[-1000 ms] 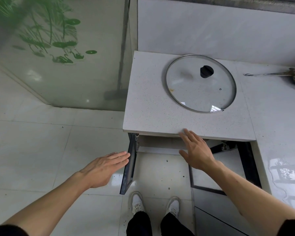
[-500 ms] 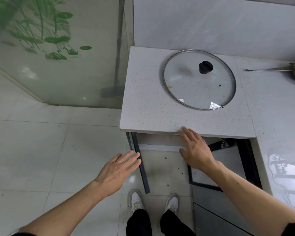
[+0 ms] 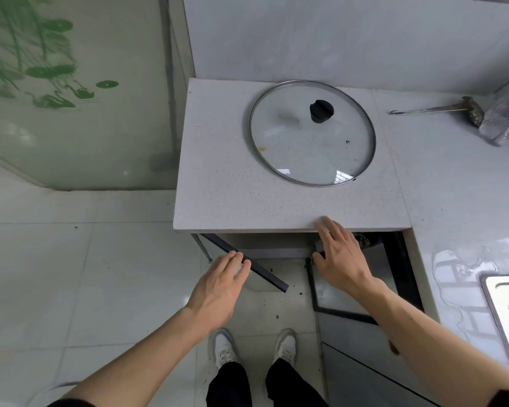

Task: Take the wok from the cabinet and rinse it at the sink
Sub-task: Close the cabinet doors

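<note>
The cabinet under the counter has two dark-framed doors. My left hand (image 3: pixel 219 284) lies flat with straight fingers against the left cabinet door (image 3: pixel 262 271), which stands partly swung in. My right hand (image 3: pixel 340 259) is spread open in front of the counter's front edge, above the right cabinet door (image 3: pixel 362 306), which stands ajar. No wok is visible; the cabinet's inside is hidden under the counter. A corner of the steel sink (image 3: pixel 503 312) shows at the right edge.
A glass lid (image 3: pixel 312 133) with a black knob lies on the speckled white counter (image 3: pixel 218 183). A metal ladle (image 3: pixel 441 108) and a clear bag lie at the back right. The worktop by the sink is wet. My feet (image 3: pixel 254 346) stand on the tiled floor.
My left hand has pushed the left cabinet door inward, from wide open toward the cabinet. My right hand has stayed near the counter edge. The view has shifted slightly.
</note>
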